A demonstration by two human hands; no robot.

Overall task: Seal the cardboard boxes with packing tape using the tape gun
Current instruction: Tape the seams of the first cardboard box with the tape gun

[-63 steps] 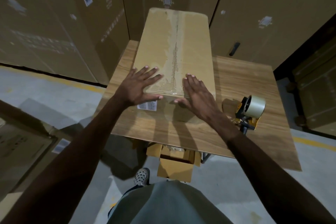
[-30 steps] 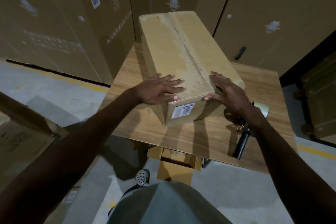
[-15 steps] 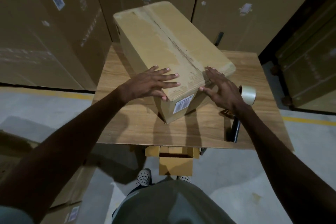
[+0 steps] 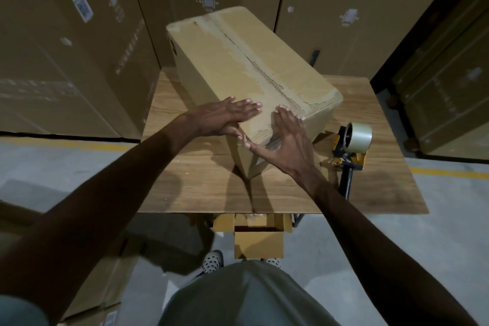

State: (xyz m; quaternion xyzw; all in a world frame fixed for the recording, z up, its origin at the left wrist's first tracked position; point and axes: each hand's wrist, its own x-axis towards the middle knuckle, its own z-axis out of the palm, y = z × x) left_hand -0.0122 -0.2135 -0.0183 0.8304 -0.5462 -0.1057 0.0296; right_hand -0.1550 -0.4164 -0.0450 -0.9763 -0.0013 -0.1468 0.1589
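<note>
Both hands flat: left hand [image 4: 225, 116] and right hand [image 4: 287, 144] press fingers straight on our long brown cardboard box [image 4: 246, 66], skewed on wooden table [image 4: 185, 188] | yellow-and-black tape gun with clear roll [image 4: 352, 148] beside it, unheld | risk: skewed box slides under our push, lifting tape.

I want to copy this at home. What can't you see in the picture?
Head view, the only one:
- Box: its far end and bottom are turned away, and the near end is partly behind the right hand.
- Left hand: its thumb is tucked behind the box corner.
- Tape gun: the handle's end is behind the right arm.
- Wall labels: too small to read.
</note>
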